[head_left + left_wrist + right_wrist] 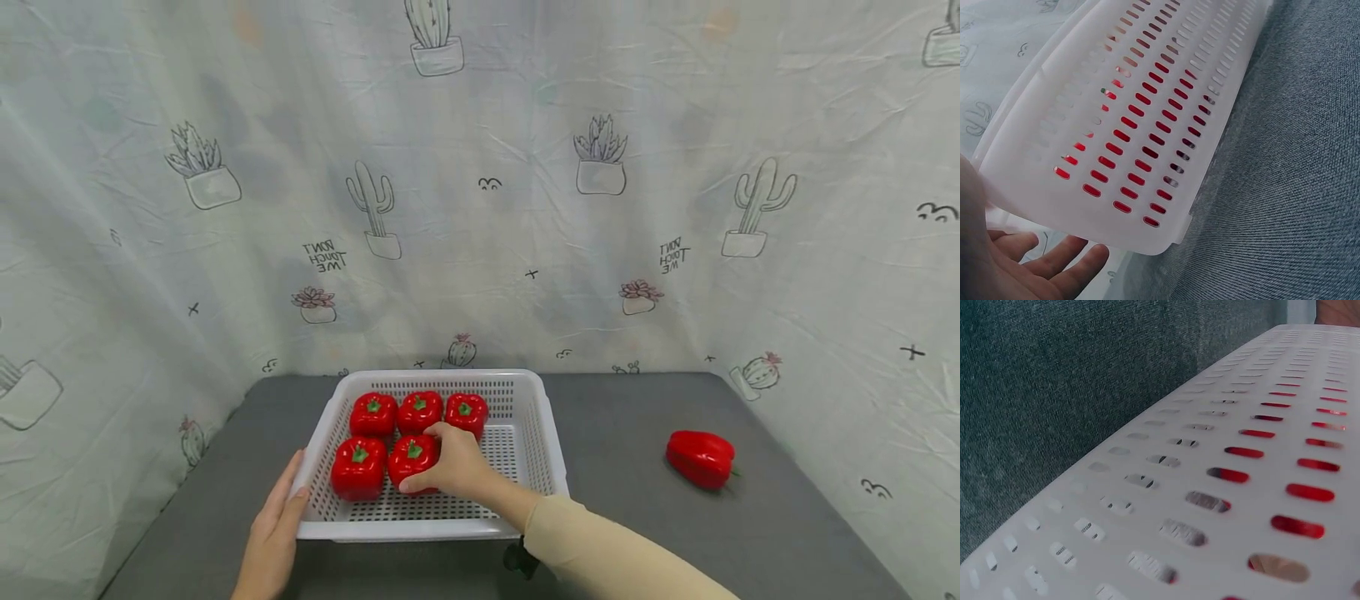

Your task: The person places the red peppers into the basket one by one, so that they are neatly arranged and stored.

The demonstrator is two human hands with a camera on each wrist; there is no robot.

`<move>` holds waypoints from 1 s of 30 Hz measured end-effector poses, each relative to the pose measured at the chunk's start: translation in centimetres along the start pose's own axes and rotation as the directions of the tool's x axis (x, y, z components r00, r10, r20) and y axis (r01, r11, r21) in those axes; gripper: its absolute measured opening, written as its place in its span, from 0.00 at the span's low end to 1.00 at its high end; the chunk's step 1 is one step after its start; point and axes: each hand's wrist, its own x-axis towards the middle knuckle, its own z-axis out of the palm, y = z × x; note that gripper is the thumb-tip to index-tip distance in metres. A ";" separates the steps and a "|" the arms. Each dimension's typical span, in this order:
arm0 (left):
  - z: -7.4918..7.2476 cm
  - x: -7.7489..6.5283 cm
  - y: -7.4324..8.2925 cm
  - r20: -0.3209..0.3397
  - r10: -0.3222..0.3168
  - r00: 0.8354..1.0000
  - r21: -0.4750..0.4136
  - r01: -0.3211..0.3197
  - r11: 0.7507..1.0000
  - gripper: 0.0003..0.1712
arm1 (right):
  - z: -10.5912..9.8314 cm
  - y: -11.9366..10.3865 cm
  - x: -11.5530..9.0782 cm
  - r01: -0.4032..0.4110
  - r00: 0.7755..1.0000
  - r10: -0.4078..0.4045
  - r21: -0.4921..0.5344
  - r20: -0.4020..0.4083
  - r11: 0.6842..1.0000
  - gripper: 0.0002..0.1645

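My right hand (459, 463) reaches into the white plastic basket (420, 530) and grips a red bell pepper (411, 454) with a green stem, thumb on its near side. That pepper sits in the nearer row, beside another bell pepper (358, 469). Three more stand behind: one at the left (373, 414), one in the middle (420, 412) and one at the right (466, 412). My left hand (272, 533) touches the basket's left rim, its fingers fairly straight. In the left wrist view, fingers (1066, 262) extend beside the basket's corner; red shows through the slots.
Another red bell pepper (701, 458) lies on its side on the grey table (615, 467), to the right of the basket. A pale curtain (495, 225) with cactus drawings hangs behind and around the table. The basket's right part shows bare slotted bottom.
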 end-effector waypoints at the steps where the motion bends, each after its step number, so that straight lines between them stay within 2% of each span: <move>1: 0.0 0.0 0.0 0.001 -0.002 1.000 0.001 0.002 1.000 0.33 | 0.0 0.0 0.0 -0.003 1.000 0.003 0.005 -0.001 1.000 0.45; 17: 0.1 0.1 0.2 0.007 -0.046 0.999 0.017 0.046 0.999 0.34 | -0.1 0.0 -0.1 -0.016 1.000 0.016 0.026 0.008 1.000 0.46; 30: 0.0 0.1 0.1 0.010 -0.030 1.000 0.006 0.029 1.000 0.34 | 0.1 -0.2 -0.3 -0.019 1.000 0.019 0.016 0.017 1.000 0.47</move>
